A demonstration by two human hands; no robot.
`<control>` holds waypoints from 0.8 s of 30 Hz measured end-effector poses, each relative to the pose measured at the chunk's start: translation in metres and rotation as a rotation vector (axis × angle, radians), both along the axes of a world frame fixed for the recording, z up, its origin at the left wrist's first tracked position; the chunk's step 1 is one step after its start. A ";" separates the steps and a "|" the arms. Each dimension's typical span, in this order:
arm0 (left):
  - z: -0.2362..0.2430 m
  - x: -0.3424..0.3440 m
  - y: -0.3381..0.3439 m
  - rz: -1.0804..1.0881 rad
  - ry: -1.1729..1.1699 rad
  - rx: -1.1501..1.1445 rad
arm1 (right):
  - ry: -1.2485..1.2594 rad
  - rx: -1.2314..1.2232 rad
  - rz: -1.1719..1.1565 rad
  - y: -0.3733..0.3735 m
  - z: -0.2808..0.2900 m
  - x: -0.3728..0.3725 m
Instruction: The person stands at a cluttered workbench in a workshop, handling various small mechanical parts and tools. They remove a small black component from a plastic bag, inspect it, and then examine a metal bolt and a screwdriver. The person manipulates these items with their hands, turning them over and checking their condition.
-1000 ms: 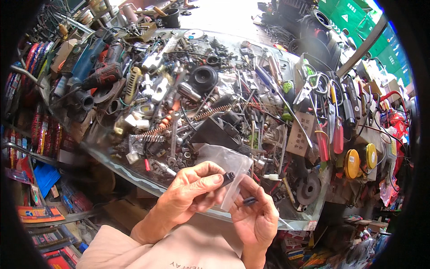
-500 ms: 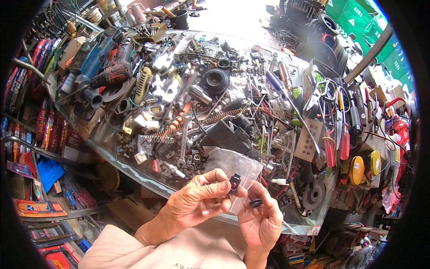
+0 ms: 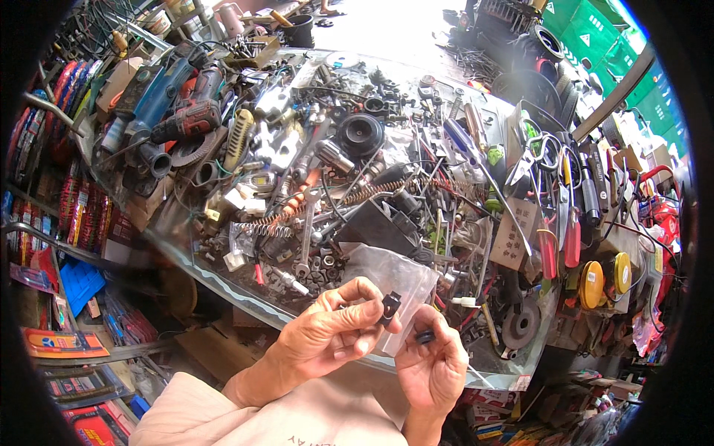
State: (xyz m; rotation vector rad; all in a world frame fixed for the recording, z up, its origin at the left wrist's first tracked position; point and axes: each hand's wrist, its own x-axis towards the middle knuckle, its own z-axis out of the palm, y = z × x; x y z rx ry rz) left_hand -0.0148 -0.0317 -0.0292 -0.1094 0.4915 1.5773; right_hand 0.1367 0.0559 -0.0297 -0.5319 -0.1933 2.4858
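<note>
A: What is lying around the person?

B: A cluttered glass-topped stall table (image 3: 223, 279) is filling the view, heaped with metal hardware; a red and black power drill (image 3: 186, 123) is lying far left, a long coiled steel spring (image 3: 327, 204) is running across the middle, and round yellow tape measures (image 3: 604, 276) are sitting at the right.

A: And the hands?

B: The left hand (image 3: 331, 338) is pinching a small black plastic clip (image 3: 390, 306) between thumb and forefinger, just above the table's near edge. Its long axis is standing roughly upright, leaning slightly right. The right hand (image 3: 433, 366) is gripping a tiny dark screw-like part (image 3: 425, 337) in its fingertips, lying almost level. A clear plastic bag (image 3: 394, 286) is hanging behind both hands.
</note>
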 end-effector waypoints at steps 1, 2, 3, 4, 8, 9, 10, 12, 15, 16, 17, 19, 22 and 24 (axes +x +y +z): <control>0.000 0.000 0.000 0.001 0.059 0.002 | -0.006 0.015 0.006 0.000 0.001 -0.001; 0.003 0.001 0.000 0.009 0.100 -0.014 | 0.001 -0.006 0.001 0.000 0.000 -0.001; 0.007 0.003 0.000 0.015 0.143 -0.030 | 0.008 -0.027 -0.004 0.000 -0.001 0.000; 0.010 0.003 0.001 0.021 0.185 -0.046 | 0.015 -0.048 -0.009 0.000 -0.002 0.000; 0.016 0.001 0.000 -0.040 0.182 -0.078 | 0.029 -0.065 -0.043 -0.001 -0.009 0.004; 0.016 0.002 -0.001 -0.040 0.198 -0.082 | 0.030 -0.077 -0.059 -0.003 -0.016 0.008; 0.016 0.004 -0.001 -0.040 0.214 -0.086 | 0.031 -0.089 -0.075 -0.004 -0.020 0.010; 0.015 0.006 -0.001 -0.030 0.250 -0.082 | -0.034 -0.050 -0.080 -0.004 -0.017 0.009; 0.014 0.007 0.000 -0.017 0.262 -0.101 | -0.124 0.021 -0.102 -0.004 -0.010 0.006; 0.014 0.008 0.001 -0.012 0.259 -0.110 | -0.153 0.047 -0.112 -0.004 -0.008 0.004; 0.013 0.007 0.001 -0.023 0.246 -0.103 | -0.165 0.056 -0.130 -0.004 -0.007 0.004; 0.012 0.005 0.001 -0.042 0.224 -0.091 | -0.185 0.069 -0.164 -0.004 -0.005 0.003; 0.016 0.007 0.003 -0.031 0.236 -0.117 | -0.208 0.058 -0.167 -0.002 -0.004 0.007; 0.019 0.010 0.004 -0.025 0.292 -0.131 | -0.242 0.062 -0.194 -0.002 -0.003 0.005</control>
